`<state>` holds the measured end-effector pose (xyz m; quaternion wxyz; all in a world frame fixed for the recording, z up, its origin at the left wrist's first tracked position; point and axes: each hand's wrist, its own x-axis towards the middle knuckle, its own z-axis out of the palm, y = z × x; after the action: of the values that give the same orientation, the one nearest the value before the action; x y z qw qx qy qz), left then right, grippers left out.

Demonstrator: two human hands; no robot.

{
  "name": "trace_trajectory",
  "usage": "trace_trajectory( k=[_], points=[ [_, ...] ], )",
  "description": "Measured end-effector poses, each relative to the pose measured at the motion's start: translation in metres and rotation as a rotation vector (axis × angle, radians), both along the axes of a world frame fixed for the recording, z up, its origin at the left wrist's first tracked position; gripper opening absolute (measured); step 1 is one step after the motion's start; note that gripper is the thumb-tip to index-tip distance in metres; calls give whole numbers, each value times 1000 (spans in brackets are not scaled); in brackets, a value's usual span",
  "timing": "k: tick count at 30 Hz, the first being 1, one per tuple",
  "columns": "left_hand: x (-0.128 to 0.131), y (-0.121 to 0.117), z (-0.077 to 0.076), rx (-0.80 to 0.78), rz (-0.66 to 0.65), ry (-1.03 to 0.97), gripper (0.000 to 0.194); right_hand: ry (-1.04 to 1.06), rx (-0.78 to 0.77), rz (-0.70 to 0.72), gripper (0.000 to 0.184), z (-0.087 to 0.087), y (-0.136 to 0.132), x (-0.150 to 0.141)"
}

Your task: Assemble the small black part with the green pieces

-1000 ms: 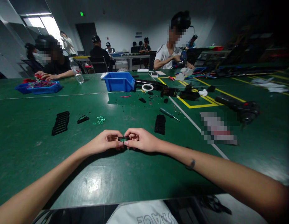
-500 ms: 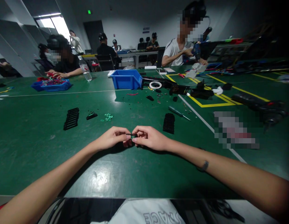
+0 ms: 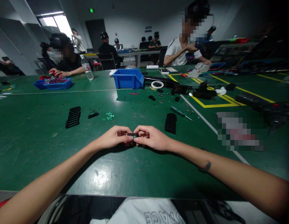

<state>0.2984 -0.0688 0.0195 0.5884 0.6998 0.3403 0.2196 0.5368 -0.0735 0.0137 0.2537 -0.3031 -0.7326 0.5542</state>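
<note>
My left hand [image 3: 114,137] and my right hand [image 3: 151,137] meet over the green table [image 3: 126,174], both pinched on one small black part [image 3: 132,135] with a bit of green on it. The fingers of each hand curl round its ends, just above the table top. A black ribbed block [image 3: 170,123] lies close to the right of my right hand. Farther left lie a black slotted strip [image 3: 73,117], a small black piece [image 3: 93,114] and a little heap of green bits [image 3: 108,116].
A screwdriver [image 3: 180,113] lies beyond the ribbed block. A blue bin [image 3: 128,78], a white tape ring [image 3: 157,84] and black parts sit mid-table. A black power tool [image 3: 265,107] lies at right. A blue tray [image 3: 53,83] and water bottle [image 3: 87,69] stand before seated people.
Both hands stay pinched on the small part and have turned it slightly, so less green shows. The view has shifted, so everything sits farther right and a little higher.
</note>
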Motion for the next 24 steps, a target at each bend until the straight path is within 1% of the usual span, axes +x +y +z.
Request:
trace_trajectory(
  k=[24],
  points=[
    [-1,1,-1,8,-11,6,29,16,5,1,31,1,-1,0]
  ],
)
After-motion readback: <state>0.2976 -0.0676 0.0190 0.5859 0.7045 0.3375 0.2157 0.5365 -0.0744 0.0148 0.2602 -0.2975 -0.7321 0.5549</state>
